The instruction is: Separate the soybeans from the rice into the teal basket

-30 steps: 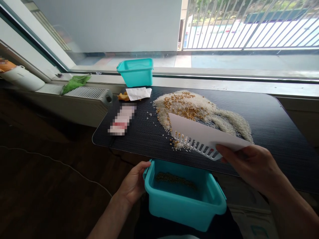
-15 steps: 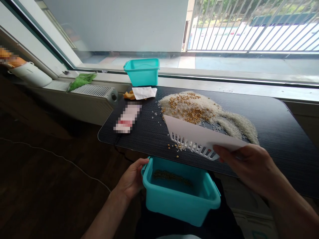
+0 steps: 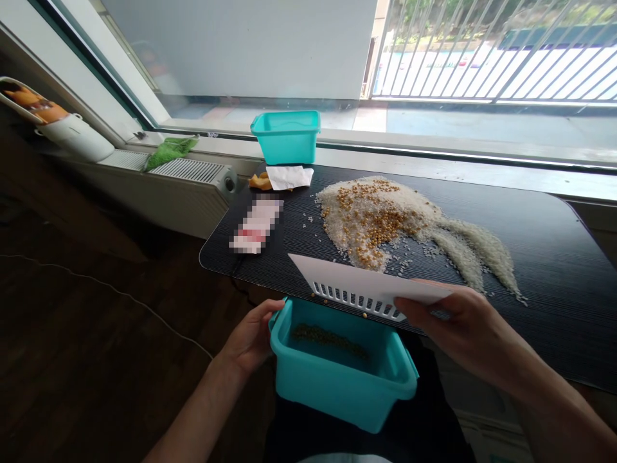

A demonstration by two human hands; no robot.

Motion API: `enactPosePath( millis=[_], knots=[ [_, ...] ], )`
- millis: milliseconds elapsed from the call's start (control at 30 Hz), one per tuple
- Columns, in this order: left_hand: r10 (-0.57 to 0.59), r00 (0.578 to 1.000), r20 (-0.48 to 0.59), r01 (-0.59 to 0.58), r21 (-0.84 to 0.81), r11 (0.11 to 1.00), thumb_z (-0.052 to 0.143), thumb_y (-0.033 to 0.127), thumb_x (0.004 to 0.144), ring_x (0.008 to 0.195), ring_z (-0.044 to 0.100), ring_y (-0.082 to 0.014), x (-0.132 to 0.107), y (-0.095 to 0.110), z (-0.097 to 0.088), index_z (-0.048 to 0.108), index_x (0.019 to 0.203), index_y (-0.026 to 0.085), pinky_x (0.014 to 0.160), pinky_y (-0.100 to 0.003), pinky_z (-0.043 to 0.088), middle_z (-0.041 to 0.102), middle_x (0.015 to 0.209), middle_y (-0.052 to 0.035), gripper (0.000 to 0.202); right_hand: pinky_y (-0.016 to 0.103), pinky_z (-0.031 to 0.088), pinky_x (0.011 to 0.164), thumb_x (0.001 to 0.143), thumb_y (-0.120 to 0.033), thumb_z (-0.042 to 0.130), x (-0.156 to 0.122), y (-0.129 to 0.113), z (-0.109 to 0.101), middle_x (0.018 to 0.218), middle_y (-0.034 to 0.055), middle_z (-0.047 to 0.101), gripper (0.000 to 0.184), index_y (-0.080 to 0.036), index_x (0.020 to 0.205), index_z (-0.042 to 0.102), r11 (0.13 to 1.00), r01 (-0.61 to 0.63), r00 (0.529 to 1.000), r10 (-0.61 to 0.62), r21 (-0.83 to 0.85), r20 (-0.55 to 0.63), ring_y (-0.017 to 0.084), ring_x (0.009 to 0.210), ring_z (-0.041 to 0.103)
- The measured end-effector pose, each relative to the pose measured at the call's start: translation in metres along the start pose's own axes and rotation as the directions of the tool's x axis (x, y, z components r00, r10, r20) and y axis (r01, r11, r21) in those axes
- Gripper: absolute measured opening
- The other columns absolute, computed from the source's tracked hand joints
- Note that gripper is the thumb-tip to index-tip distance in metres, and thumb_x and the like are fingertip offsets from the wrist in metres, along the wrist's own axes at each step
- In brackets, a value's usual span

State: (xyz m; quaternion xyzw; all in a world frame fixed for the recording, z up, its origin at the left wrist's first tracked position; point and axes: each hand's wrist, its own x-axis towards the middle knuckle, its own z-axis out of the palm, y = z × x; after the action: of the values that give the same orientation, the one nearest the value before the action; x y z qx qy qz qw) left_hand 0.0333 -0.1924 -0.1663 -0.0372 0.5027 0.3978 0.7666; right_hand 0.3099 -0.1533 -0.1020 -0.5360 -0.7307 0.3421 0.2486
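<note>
My left hand (image 3: 251,335) grips the left rim of a teal plastic bin (image 3: 340,386), held below the table's front edge. Inside the bin lies a thin strip of small brownish grains. Closed around the right end of a white slotted plastic scraper (image 3: 349,278) is my right hand (image 3: 448,321). The scraper stands tilted at the table edge, just above the bin's back rim. A few yellow kernels show by its slots. Beyond it, a pile of white rice-like grains (image 3: 419,209) mixed with yellow kernels (image 3: 390,222) spreads over the dark table.
A second teal bin (image 3: 289,141) stands at the table's back left. In front of it are a white tissue (image 3: 289,177) and a pixelated pink-and-white item (image 3: 258,225). A radiator (image 3: 187,177) with a green cloth (image 3: 171,152) is on the left. The window runs along the back.
My right hand has drawn the scraper toward me and left, from the pile to the table edge. Some grains came along toward the front. My left hand still holds the bin.
</note>
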Motion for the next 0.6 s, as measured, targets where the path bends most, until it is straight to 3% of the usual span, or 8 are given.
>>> enactPosePath(
  millis=[67,100,167,267,300,400,600],
  knots=[
    [0.024,1.000,0.009,-0.024,-0.013,1.000,0.053,0.011,0.079,0.042,0.054,-0.0101,-0.001,0.002,-0.001,0.054,0.055,0.014,0.048,-0.021,0.047,0.057,0.046,0.0010,0.025,0.027,0.057,0.055,0.077,-0.040,0.059,-0.008,0.007,-0.010,0.074,-0.0025,0.075,0.021,-0.026,0.082,0.074,0.999,-0.013,1.000,0.012,0.031,0.025,0.021,0.065,0.069],
    [0.030,1.000,0.011,-0.030,-0.022,0.999,0.052,0.009,0.079,0.040,0.052,-0.0091,-0.001,0.002,-0.001,0.051,0.052,0.015,0.046,-0.020,0.046,0.053,0.042,0.0026,0.028,0.027,0.058,0.055,0.075,-0.040,0.061,-0.014,0.013,-0.018,0.072,-0.0031,0.075,0.020,-0.027,0.080,0.075,0.998,-0.042,0.999,0.043,0.040,-0.021,0.022,0.066,0.070],
    [0.029,1.000,0.009,-0.028,-0.039,0.999,0.050,0.007,0.080,0.037,0.050,-0.0077,-0.001,0.002,0.000,0.047,0.049,0.017,0.044,-0.018,0.044,0.049,0.039,0.0044,0.032,0.029,0.060,0.056,0.068,-0.041,0.067,-0.028,0.027,-0.034,0.067,-0.0030,0.075,0.014,-0.029,0.070,0.075,0.986,-0.157,0.982,0.162,0.055,-0.095,0.025,0.069,0.071],
    [0.012,1.000,0.008,-0.011,-0.056,0.998,0.048,0.007,0.081,0.037,0.049,-0.0068,0.001,-0.001,0.003,0.046,0.048,0.017,0.044,-0.017,0.044,0.049,0.038,0.0044,0.034,0.031,0.061,0.053,0.062,-0.040,0.072,-0.049,0.046,-0.052,0.063,-0.0032,0.074,0.011,-0.031,0.067,0.076,0.948,-0.310,0.943,0.317,0.078,-0.104,0.027,0.062,0.071],
    [0.002,1.000,0.010,-0.001,-0.057,0.998,0.047,0.007,0.081,0.037,0.049,-0.0068,0.002,-0.002,0.005,0.046,0.048,0.017,0.044,-0.018,0.044,0.050,0.039,0.0040,0.034,0.030,0.060,0.048,0.063,-0.042,0.071,-0.053,0.049,-0.054,0.061,-0.0023,0.073,0.012,-0.030,0.064,0.076,0.939,-0.333,0.940,0.338,0.086,-0.052,0.027,0.059,0.071],
    [-0.017,1.000,0.021,0.018,-0.057,0.998,0.047,0.007,0.081,0.036,0.049,-0.0070,0.005,-0.007,0.008,0.047,0.049,0.016,0.044,-0.018,0.044,0.051,0.039,0.0032,0.034,0.029,0.058,0.044,0.063,-0.043,0.071,-0.057,0.048,-0.047,0.065,0.0000,0.075,0.017,-0.027,0.065,0.076,0.942,-0.306,0.952,0.302,0.135,0.051,0.025,0.058,0.070],
    [-0.030,0.999,0.012,0.031,-0.039,0.999,0.050,0.011,0.080,0.047,0.059,-0.0113,0.003,-0.011,0.009,0.059,0.063,0.011,0.053,-0.022,0.050,0.063,0.052,-0.0023,0.020,0.028,0.056,0.050,0.068,-0.045,0.067,-0.027,0.027,-0.010,0.063,0.0022,0.074,0.025,-0.021,0.068,0.074,0.968,-0.190,0.970,0.211,0.163,-0.117,0.022,0.061,0.068]
  ],
)
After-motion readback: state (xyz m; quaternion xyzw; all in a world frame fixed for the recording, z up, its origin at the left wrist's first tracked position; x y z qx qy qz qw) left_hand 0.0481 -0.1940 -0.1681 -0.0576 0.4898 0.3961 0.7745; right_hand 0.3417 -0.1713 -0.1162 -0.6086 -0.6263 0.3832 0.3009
